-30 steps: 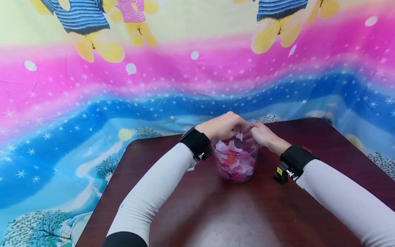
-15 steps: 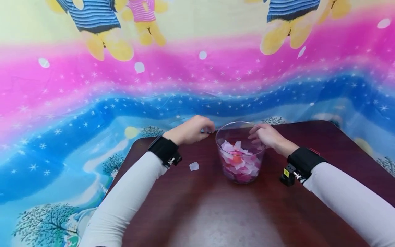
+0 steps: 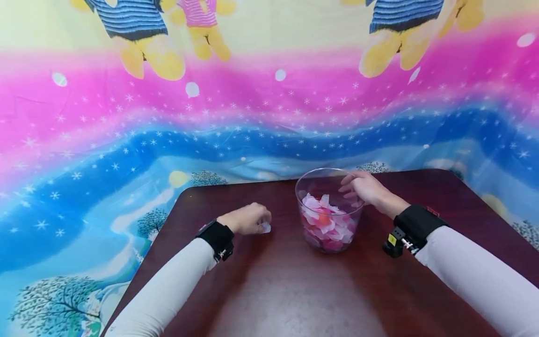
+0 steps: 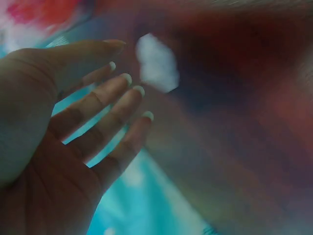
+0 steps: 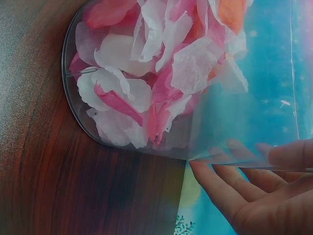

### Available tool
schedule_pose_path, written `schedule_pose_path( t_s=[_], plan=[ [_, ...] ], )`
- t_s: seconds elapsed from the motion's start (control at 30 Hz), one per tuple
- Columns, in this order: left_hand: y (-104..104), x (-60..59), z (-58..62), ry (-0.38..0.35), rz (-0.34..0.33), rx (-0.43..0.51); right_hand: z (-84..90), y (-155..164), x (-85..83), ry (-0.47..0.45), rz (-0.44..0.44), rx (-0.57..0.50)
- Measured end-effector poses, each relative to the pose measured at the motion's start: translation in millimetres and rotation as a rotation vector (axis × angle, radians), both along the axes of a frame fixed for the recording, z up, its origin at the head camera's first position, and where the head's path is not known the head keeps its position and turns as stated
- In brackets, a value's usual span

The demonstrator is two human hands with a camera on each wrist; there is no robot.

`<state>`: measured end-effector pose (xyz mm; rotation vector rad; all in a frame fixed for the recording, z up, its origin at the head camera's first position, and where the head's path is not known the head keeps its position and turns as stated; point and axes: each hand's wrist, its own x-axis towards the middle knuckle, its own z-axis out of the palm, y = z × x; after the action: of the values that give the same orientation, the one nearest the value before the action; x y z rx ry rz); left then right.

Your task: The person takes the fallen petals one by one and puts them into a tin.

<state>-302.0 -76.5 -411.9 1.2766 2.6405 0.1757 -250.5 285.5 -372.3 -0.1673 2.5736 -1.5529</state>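
Beside cup (image 3: 330,220), left hand (image 3: 248,219) over petal (image 3: 265,227)

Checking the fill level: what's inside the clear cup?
The clear cup holds loose pink, white and orange petals, filling roughly its lower half. The cup's bottom under the pile is covered, so anything beneath cannot be seen.

light: bright, even, soft overhead glare on table (image 3: 294,299)
head view: sharp, wide-angle bending at edges
left wrist view: heavy motion blur, white petal (image 4: 156,62) smeared, hand dim
right wrist view: clear cup (image 5: 146,73) crisp, fingers softer
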Motion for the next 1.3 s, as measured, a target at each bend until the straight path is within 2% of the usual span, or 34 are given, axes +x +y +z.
schedule_pose_path(
  t_s=[0.1,0.2,0.3,0.43,0.57,0.63,0.73,0.87,0.97,1.03,1.13,1.3],
  plan=[
    [0,1.8,-16.7,0.014,0.008,-0.025,-1.3,-1,1.1,-0.003,0.000,0.009],
    [2,3.0,-24.3,0.026,0.010,0.002,-1.1,-1,0.7,-0.011,-0.007,0.008],
    [3,3.6,-23.9,0.024,-0.004,0.027,-0.4,0,-0.4,-0.003,-0.010,0.007],
    [1,4.8,-14.5,0.004,-0.033,0.034,0.3,-1,-1.0,0.003,-0.010,-0.004],
    [-1,2.7,7.2,0.041,-0.055,0.070,0.3,-1,-0.5,-0.005,-0.007,-0.002],
    [0,2.0,25.1,0.082,-0.060,0.101,0.2,-1,0.0,-0.007,-0.007,0.001],
    [7,4.1,59.2,0.140,-0.072,0.160,0.7,0,-0.2,-0.008,-0.007,0.000],
    [27,10.8,102.0,0.211,-0.128,0.237,1.5,1,-0.9,-0.008,-0.012,-0.003],
    [51,16.5,122.4,0.248,-0.181,0.253,1.4,2,-0.8,-0.006,-0.020,0.010],
    [68,20.2,130.2,0.261,-0.211,0.246,0.6,2,-0.3,-0.002,-0.020,0.017],
    [93,23.9,134.3,0.254,-0.242,0.226,-0.8,1,-0.4,-0.005,-0.025,0.026],
    [134,23.2,128.5,0.222,-0.292,0.190,-0.8,2,-2.3,-0.016,-0.035,0.023]
  ],
)
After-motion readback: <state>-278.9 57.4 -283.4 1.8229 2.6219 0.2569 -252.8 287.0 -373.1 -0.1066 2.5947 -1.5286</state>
